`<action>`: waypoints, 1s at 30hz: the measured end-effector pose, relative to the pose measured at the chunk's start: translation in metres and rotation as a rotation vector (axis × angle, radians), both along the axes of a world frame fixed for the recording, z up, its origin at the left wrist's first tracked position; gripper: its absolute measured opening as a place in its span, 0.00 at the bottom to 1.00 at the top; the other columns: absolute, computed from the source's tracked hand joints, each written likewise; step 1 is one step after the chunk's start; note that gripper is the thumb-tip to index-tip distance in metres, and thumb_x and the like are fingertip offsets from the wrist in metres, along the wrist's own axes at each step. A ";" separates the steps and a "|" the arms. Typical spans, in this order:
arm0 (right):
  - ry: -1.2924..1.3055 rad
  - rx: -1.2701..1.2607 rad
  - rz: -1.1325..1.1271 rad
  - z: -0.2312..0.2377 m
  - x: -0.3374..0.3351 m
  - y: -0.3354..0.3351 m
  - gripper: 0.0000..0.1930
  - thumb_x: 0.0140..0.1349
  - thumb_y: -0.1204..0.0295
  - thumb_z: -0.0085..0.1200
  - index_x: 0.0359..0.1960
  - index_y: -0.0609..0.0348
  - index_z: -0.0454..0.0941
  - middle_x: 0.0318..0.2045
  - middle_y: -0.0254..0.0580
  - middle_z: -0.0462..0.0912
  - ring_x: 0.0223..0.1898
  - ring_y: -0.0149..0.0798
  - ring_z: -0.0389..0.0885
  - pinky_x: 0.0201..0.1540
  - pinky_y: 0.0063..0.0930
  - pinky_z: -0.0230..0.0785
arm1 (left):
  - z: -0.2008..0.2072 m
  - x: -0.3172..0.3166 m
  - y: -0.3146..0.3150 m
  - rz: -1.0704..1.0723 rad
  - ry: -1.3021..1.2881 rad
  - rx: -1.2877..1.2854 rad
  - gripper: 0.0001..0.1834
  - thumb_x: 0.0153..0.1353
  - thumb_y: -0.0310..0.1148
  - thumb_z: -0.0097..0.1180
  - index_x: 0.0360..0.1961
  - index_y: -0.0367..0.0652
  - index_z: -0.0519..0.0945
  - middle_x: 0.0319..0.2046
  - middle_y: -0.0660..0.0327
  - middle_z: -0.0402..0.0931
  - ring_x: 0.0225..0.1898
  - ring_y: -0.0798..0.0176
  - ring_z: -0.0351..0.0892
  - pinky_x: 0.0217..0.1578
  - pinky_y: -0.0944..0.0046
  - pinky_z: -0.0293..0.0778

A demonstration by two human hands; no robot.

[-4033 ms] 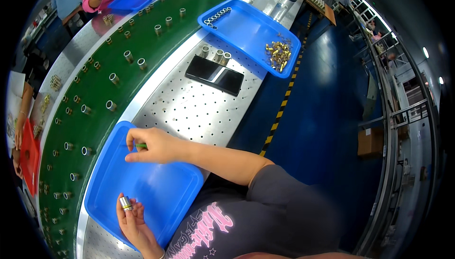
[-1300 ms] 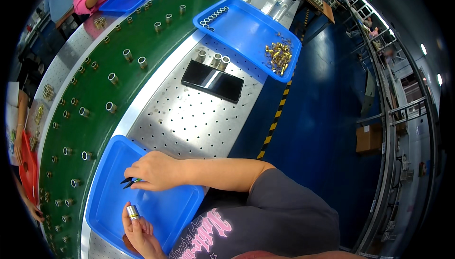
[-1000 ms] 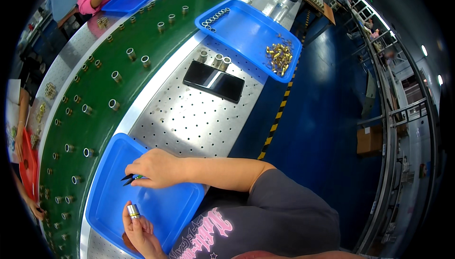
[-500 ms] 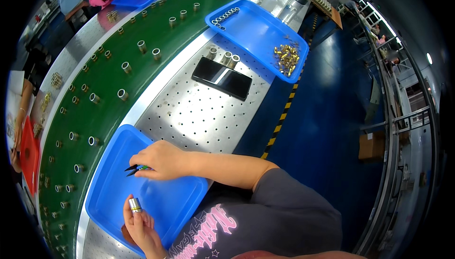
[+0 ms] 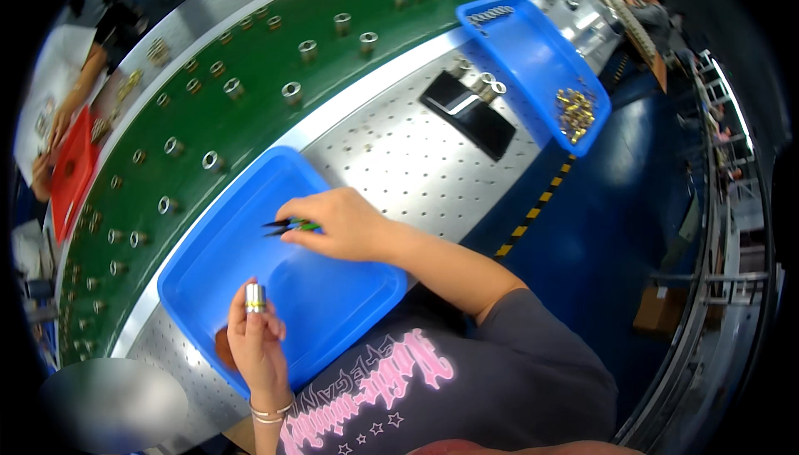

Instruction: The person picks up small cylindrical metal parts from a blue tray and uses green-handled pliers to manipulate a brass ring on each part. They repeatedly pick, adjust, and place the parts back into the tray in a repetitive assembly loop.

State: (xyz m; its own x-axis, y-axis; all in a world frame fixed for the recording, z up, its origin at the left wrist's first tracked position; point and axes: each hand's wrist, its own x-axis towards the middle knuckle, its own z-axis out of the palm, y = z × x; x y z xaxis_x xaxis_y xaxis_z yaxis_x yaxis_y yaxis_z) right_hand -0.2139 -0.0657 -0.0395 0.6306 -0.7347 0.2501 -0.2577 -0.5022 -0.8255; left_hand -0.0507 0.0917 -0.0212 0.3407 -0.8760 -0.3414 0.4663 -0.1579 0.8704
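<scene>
My left hand (image 5: 260, 351) is closed on a short silver metal sleeve (image 5: 255, 298) with a yellow band, held upright between thumb and fingers. My right hand (image 5: 337, 223) is wrapped round small pliers (image 5: 283, 227) with green handles; their two pointed black jaws stand apart, away from the sleeve. Both hands are over a blue tray (image 5: 190, 276). Beside the left hand lies a brown roundish thing (image 5: 225, 348), partly hidden by that hand.
A green conveyor (image 5: 250, 126) carries several metal sleeves past the perforated metal table (image 5: 391, 155). A black phone (image 5: 468, 114), several sleeves and a second blue tray (image 5: 533, 64) with rings and brass pieces lie farther off. Another person's hands are beside a red tray (image 5: 73, 176) at left.
The view has turned, so the tray, hands and table appear higher and farther right. Both hands keep hold of the same things. The sleeves on the conveyor show in different places.
</scene>
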 end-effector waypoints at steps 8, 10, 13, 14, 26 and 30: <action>-0.196 0.268 -0.099 0.020 0.002 0.018 0.13 0.52 0.73 0.60 0.39 0.62 0.78 0.30 0.41 0.81 0.29 0.30 0.78 0.31 0.21 0.69 | 0.006 0.010 0.001 0.033 0.039 -0.024 0.23 0.59 0.25 0.52 0.57 0.37 0.65 0.42 0.56 0.73 0.40 0.68 0.75 0.42 0.68 0.73; -0.188 0.270 -0.121 0.028 0.001 0.029 0.14 0.50 0.76 0.61 0.39 0.63 0.78 0.29 0.39 0.80 0.27 0.26 0.75 0.30 0.19 0.67 | 0.009 0.007 -0.002 0.014 0.030 -0.053 0.25 0.59 0.28 0.53 0.58 0.38 0.64 0.43 0.58 0.73 0.40 0.69 0.74 0.43 0.68 0.73; -0.178 0.126 0.024 0.035 0.002 0.042 0.13 0.48 0.77 0.62 0.38 0.63 0.79 0.25 0.41 0.79 0.23 0.29 0.74 0.27 0.20 0.66 | 0.004 0.008 0.000 0.012 0.075 -0.079 0.26 0.57 0.26 0.55 0.58 0.39 0.64 0.44 0.57 0.73 0.42 0.68 0.75 0.47 0.66 0.72; -0.173 0.093 0.075 0.039 0.001 0.045 0.13 0.48 0.77 0.62 0.37 0.62 0.79 0.24 0.41 0.79 0.22 0.30 0.74 0.26 0.20 0.66 | 0.004 0.007 -0.001 0.007 0.079 -0.086 0.27 0.57 0.26 0.55 0.58 0.39 0.64 0.44 0.57 0.73 0.42 0.68 0.75 0.47 0.66 0.72; -0.093 0.072 0.099 0.030 0.022 0.055 0.10 0.48 0.74 0.62 0.34 0.59 0.80 0.21 0.40 0.78 0.20 0.37 0.75 0.22 0.24 0.65 | 0.011 0.006 -0.002 0.001 0.089 -0.123 0.28 0.54 0.21 0.55 0.57 0.37 0.64 0.46 0.55 0.72 0.46 0.65 0.73 0.48 0.66 0.71; -0.061 0.073 0.102 0.032 0.023 0.057 0.09 0.49 0.73 0.61 0.33 0.57 0.81 0.21 0.39 0.78 0.20 0.36 0.75 0.22 0.24 0.65 | 0.010 0.007 0.001 -0.010 0.066 -0.133 0.28 0.54 0.22 0.57 0.57 0.37 0.64 0.46 0.55 0.72 0.46 0.65 0.73 0.47 0.66 0.71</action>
State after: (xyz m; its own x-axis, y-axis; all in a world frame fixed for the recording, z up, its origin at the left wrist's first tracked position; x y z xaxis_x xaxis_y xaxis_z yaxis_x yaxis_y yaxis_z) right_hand -0.1908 -0.0088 -0.0079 0.6884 -0.6848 0.2390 -0.1560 -0.4616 -0.8732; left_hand -0.0432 0.0924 -0.0116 0.3122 -0.9184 -0.2430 0.5218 -0.0480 0.8517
